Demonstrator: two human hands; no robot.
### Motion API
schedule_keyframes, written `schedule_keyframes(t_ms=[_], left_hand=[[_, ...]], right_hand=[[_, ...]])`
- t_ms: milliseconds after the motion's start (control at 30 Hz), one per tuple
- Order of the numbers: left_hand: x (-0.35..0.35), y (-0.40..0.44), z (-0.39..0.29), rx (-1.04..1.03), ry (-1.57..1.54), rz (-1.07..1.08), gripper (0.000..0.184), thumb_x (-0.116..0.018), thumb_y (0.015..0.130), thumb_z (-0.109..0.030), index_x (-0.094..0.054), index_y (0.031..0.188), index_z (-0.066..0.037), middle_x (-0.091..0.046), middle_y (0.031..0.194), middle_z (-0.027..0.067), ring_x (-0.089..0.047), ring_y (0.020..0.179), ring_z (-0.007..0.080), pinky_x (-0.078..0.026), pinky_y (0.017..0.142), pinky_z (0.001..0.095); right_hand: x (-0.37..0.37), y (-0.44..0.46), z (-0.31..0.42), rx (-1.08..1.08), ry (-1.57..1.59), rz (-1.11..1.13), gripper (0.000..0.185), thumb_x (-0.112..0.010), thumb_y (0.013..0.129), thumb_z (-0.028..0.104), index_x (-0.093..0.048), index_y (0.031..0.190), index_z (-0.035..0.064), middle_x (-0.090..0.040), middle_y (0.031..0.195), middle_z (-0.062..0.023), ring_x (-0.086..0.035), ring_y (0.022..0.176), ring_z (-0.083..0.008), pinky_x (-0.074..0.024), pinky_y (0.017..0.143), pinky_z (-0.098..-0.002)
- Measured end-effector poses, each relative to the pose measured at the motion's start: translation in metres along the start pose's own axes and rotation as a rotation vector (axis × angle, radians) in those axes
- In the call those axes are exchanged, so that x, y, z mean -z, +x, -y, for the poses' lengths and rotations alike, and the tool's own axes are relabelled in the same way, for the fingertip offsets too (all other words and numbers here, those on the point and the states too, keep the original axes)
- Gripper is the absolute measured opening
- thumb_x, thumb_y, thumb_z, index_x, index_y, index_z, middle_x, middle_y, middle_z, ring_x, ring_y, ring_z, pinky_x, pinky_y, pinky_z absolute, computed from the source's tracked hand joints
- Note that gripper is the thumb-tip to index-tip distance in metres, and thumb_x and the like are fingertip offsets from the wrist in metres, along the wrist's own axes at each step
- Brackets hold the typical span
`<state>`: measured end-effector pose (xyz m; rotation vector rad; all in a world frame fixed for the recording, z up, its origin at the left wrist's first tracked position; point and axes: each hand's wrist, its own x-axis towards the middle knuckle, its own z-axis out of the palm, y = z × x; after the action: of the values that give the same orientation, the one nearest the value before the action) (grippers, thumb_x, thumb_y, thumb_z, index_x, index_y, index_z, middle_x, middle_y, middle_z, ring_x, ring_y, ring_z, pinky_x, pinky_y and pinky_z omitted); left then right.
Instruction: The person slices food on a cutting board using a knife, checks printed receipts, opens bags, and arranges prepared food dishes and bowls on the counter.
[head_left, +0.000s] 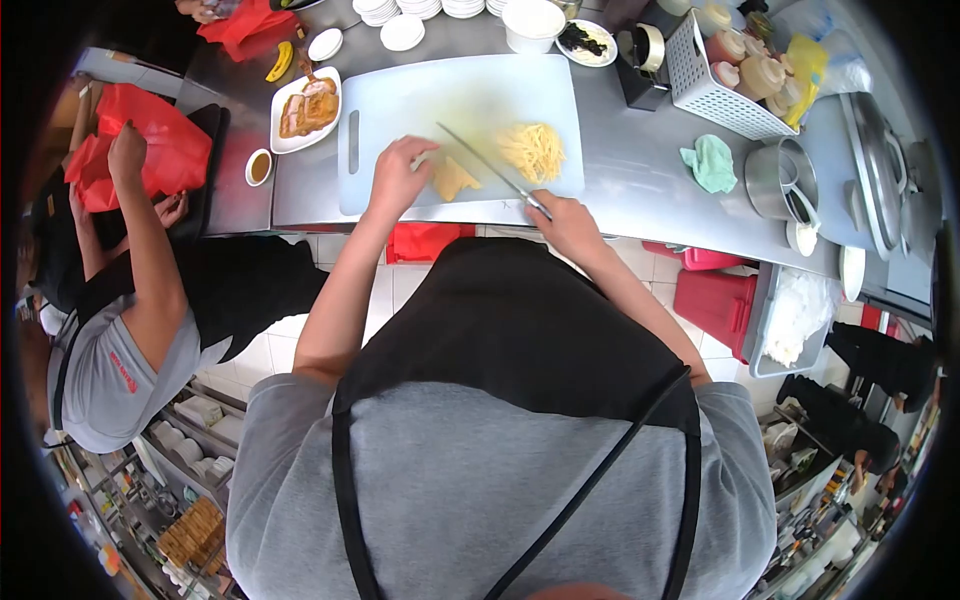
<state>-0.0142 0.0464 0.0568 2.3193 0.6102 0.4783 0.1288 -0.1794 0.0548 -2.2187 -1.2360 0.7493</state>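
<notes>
Grey shirt and black apron of the person are nearest, and beyond them a pale cutting board lies on the metal counter. The right hand has its fingers closed around the handle of a knife; the blade points forward and to the left, over the board. The left hand is just beside a flat yellow piece, with its fingers bent; whether they touch or hold something, I cannot tell. This piece lies near the front edge of the board, to the left of the knife, and a loose heap of thin yellow strips lies to the right. For cutting well, I think the left fingertips should curl inward and press the piece flat, while the blade goes straight down in narrow, even steps. The heap is better kept away from the blade.
</notes>
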Motion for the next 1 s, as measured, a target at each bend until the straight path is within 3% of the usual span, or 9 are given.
schedule_keyframes(t_ms=[100,300,500,1000], left_hand=[[-0.005,-0.035,0.017,0.179,0.014,0.025,0.025,-0.058,0.07,0.0,-0.062,0.095,-0.004,-0.06,0.1,0.01,-0.056,0.092,0.0239,-0.049,0.071,0.0318],[-0.03,-0.051,0.011,0.022,0.063,-0.111,0.037,-0.063,0.065,0.004,-0.06,0.101,-0.003,-0.057,0.109,0.0122,-0.054,0.094,0.0279,-0.046,0.079,0.0334],[-0.041,-0.042,0.006,-0.051,0.063,-0.143,0.029,-0.058,0.066,0.003,-0.061,0.095,0.0,-0.057,0.104,0.0144,-0.052,0.089,0.0314,-0.044,0.078,0.0365],[-0.057,-0.019,-0.008,-0.128,0.082,-0.105,0.027,-0.061,0.065,0.003,-0.062,0.092,-0.001,-0.058,0.105,0.0125,-0.052,0.091,0.0301,-0.045,0.08,0.0358]], right_hand=[[0.006,0.003,-0.009,-0.068,0.014,-0.045,0.025,-0.049,0.082,0.026,-0.054,0.097,0.007,-0.059,0.074,-0.0234,-0.057,0.071,-0.04,-0.0454,0.065,-0.0474],[-0.001,0.002,-0.004,-0.017,-0.017,0.006,0.027,-0.048,0.083,0.027,-0.053,0.096,0.0043,-0.058,0.072,-0.0247,-0.056,0.07,-0.0406,-0.0447,0.064,-0.0481],[-0.005,-0.001,-0.005,-0.04,0.029,0.0,0.026,-0.048,0.084,0.027,-0.053,0.095,0.0039,-0.059,0.074,-0.024,-0.056,0.072,-0.0408,-0.0444,0.065,-0.0473],[-0.001,-0.005,-0.01,-0.061,0.02,-0.056,0.023,-0.049,0.083,0.025,-0.05,0.09,0.0026,-0.059,0.074,-0.0235,-0.055,0.071,-0.042,-0.0433,0.063,-0.0479]])
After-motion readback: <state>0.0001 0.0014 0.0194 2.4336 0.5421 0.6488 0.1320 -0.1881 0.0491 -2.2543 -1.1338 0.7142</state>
